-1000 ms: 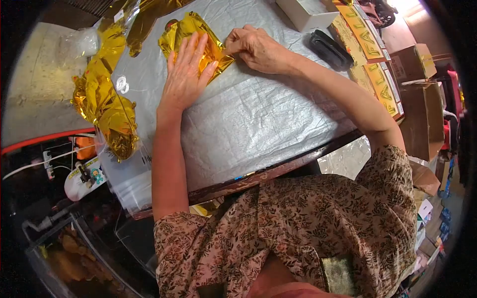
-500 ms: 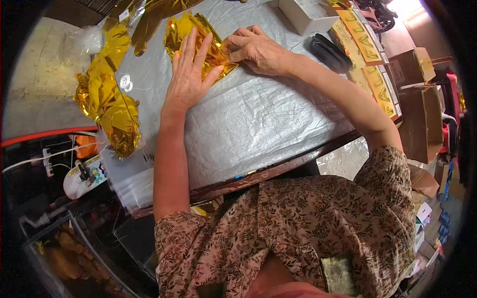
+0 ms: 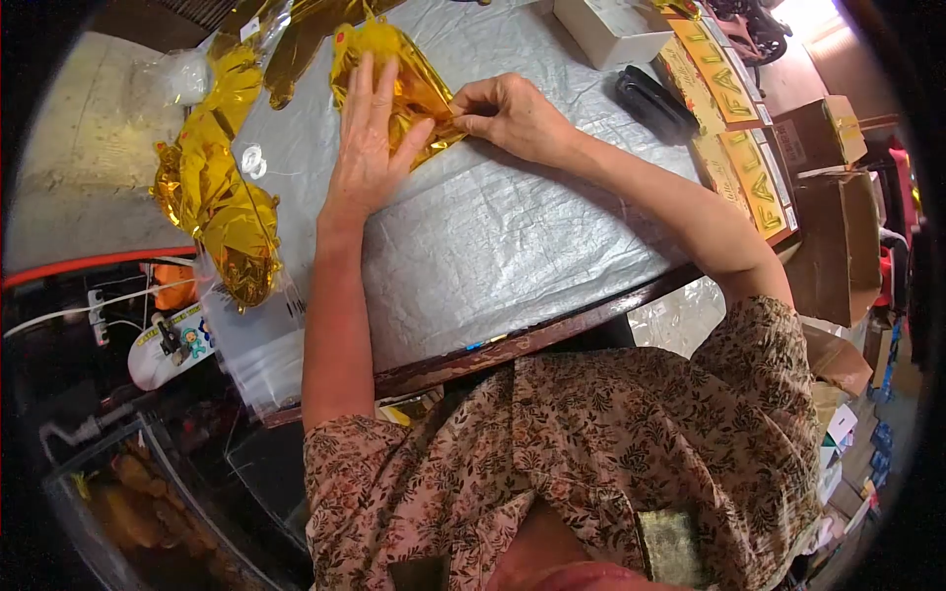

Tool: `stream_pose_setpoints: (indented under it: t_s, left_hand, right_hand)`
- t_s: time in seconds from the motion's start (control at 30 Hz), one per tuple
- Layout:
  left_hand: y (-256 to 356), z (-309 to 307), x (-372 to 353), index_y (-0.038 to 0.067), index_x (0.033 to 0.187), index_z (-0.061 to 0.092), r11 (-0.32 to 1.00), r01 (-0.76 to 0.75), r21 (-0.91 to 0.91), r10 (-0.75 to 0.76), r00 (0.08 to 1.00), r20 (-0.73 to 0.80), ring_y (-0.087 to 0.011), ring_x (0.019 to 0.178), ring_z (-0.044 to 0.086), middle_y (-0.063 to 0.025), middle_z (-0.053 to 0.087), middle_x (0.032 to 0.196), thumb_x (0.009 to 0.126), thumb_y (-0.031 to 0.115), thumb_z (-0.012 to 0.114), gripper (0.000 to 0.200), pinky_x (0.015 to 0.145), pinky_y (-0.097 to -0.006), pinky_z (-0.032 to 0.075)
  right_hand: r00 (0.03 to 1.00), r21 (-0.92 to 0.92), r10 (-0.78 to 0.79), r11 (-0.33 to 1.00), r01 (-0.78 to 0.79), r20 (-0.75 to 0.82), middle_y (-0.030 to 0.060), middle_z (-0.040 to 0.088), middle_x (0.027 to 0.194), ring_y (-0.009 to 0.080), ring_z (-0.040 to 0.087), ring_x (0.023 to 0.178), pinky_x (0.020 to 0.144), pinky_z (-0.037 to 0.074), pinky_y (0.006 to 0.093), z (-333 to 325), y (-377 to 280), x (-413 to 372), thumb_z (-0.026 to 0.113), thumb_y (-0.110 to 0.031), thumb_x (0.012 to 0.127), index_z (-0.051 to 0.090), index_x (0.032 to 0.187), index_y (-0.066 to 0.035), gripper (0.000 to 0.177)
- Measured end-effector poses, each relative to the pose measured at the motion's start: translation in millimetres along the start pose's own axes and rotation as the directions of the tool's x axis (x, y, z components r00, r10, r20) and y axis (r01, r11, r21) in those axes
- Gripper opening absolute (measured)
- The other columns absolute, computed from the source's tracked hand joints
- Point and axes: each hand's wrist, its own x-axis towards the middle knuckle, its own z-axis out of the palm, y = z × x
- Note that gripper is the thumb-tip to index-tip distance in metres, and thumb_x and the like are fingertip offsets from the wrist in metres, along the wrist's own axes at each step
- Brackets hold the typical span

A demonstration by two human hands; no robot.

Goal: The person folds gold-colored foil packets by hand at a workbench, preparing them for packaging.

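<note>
A shiny gold foil piece (image 3: 423, 84) lies near the back of the silver-covered table (image 3: 473, 246). My left hand (image 3: 371, 148) rests flat on its left part, fingers spread and pointing away from me. On its right edge, my right hand (image 3: 512, 118) pinches the foil between thumb and forefinger. More crumpled gold foil (image 3: 217, 192) hangs over the table's left edge. Beside it on the table is a small coil of white string (image 3: 253, 162).
A white box (image 3: 616, 34) and a black case (image 3: 655, 103) are at the back right. Yellow "FALL" signs (image 3: 754, 182) line the right edge, with cardboard boxes (image 3: 838, 236) beyond. Clear plastic bags (image 3: 261, 345) hang at the near left corner.
My right hand has shifted slightly towards me and to the right, its fingers now in a clearer pinch at the foil's edge. My left hand's fingers have moved slightly on the foil.
</note>
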Motion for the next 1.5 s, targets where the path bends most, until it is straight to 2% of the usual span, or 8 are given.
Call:
stream_pose_setpoints:
  t_s: [0.17, 0.3, 0.4, 0.73, 1.0, 1.2, 1.23, 1.5]
  left_hand:
    - [-5, -11, -3, 0.001, 0.162, 0.025, 0.993, 0.075, 0.088, -0.057, 0.980, -0.190, -0.0457, 0.154, 0.026, -0.0295, 0.022, 0.167, 0.093, 0.033, 0.077, 0.092, 0.125, -0.0536, 0.024]
    - [-5, -20, -19, -0.007, 0.161, 0.017, 0.835, 0.389, -0.389, -0.515, 0.803, -0.301, -0.0383, 0.145, 0.043, -0.0300, 0.037, 0.158, 0.091, 0.033, 0.082, 0.104, 0.118, -0.0474, 0.038]
    - [2, -33, -27, -0.013, 0.158, 0.017, 0.483, 0.635, -0.603, -0.801, 0.598, -0.013, -0.0277, 0.123, 0.061, -0.0251, 0.058, 0.137, 0.086, 0.025, 0.088, 0.108, 0.108, -0.0375, 0.048]
    - [15, -38, -28, -0.004, 0.125, 0.066, 0.136, 0.605, -0.785, -0.634, 0.662, 0.400, -0.0168, 0.107, 0.067, -0.0078, 0.072, 0.119, 0.092, 0.013, 0.079, 0.039, 0.096, -0.0314, 0.051]
    - [48, -62, -48, 0.000, 0.128, 0.065, 0.717, 0.495, -0.491, -0.450, 0.866, 0.217, -0.0179, 0.110, 0.064, -0.0055, 0.067, 0.126, 0.092, 0.012, 0.075, 0.039, 0.100, -0.0319, 0.049]
    - [53, -53, -63, 0.001, 0.133, 0.067, 0.440, 0.412, -0.798, -0.182, 0.911, 0.370, -0.0204, 0.121, 0.061, -0.0097, 0.065, 0.128, 0.089, -0.006, 0.068, 0.044, 0.105, -0.0315, 0.047]
    - [49, -47, -67, 0.002, 0.134, 0.067, 0.731, 0.294, -0.616, -0.139, 0.948, 0.287, -0.0201, 0.123, 0.059, -0.0110, 0.062, 0.130, 0.090, -0.005, 0.069, 0.045, 0.108, -0.0312, 0.047]
    - [40, -40, -71, 0.006, 0.130, 0.070, 0.796, 0.291, -0.530, -0.188, 0.952, 0.240, -0.0220, 0.114, 0.066, -0.0098, 0.070, 0.121, 0.085, 0.000, 0.078, 0.046, 0.101, -0.0319, 0.050]
  right_hand:
    - [0.996, 0.047, 0.068, 0.997, -0.065, -0.061, 0.0015, 0.073, 0.085, 0.0069, 0.064, 0.081, 0.077, 0.053, 0.0259, 6, 7, -7, 0.067, 0.000, 0.095, 0.071, 0.099, 0.005, 0.007]
    - [0.984, 0.060, 0.119, 0.992, -0.112, -0.130, -0.0014, 0.069, 0.083, 0.0047, 0.060, 0.082, 0.078, 0.051, 0.0239, 13, 10, -10, 0.066, 0.002, 0.095, 0.068, 0.095, 0.004, 0.003]
    - [0.986, 0.038, 0.027, 0.999, -0.021, -0.162, -0.0029, 0.067, 0.085, 0.0026, 0.056, 0.083, 0.076, 0.049, 0.0207, 19, 14, -15, 0.066, 0.002, 0.095, 0.067, 0.093, 0.003, 0.003]
    - [0.992, -0.292, -0.118, 0.951, 0.102, -0.038, 0.0061, 0.076, 0.101, 0.0321, 0.056, 0.137, 0.123, 0.017, 0.0553, 9, 4, -24, 0.072, -0.010, 0.095, 0.070, 0.103, -0.008, 0.008]
    - [0.971, -0.436, -0.236, 0.879, 0.194, -0.044, 0.0072, 0.064, 0.139, 0.0277, 0.043, 0.145, 0.118, 0.027, 0.0502, 6, -4, -45, 0.079, -0.020, 0.090, 0.071, 0.127, -0.014, 0.039]
    - [0.948, -0.485, -0.290, 0.816, 0.315, 0.127, 0.0022, 0.068, 0.136, 0.0291, 0.041, 0.149, 0.121, 0.023, 0.0573, -1, 5, -48, 0.071, -0.017, 0.095, 0.071, 0.126, -0.013, 0.032]
    - [0.946, -0.498, -0.291, 0.806, 0.321, 0.140, 0.0021, 0.068, 0.137, 0.0291, 0.042, 0.149, 0.121, 0.022, 0.0580, -2, 4, -48, 0.072, -0.017, 0.094, 0.071, 0.126, -0.013, 0.032]
    - [0.946, -0.537, -0.280, 0.779, 0.323, 0.162, 0.0008, 0.069, 0.136, 0.0283, 0.039, 0.151, 0.123, 0.018, 0.0592, 0, 0, -49, 0.069, -0.015, 0.094, 0.071, 0.126, -0.015, 0.032]
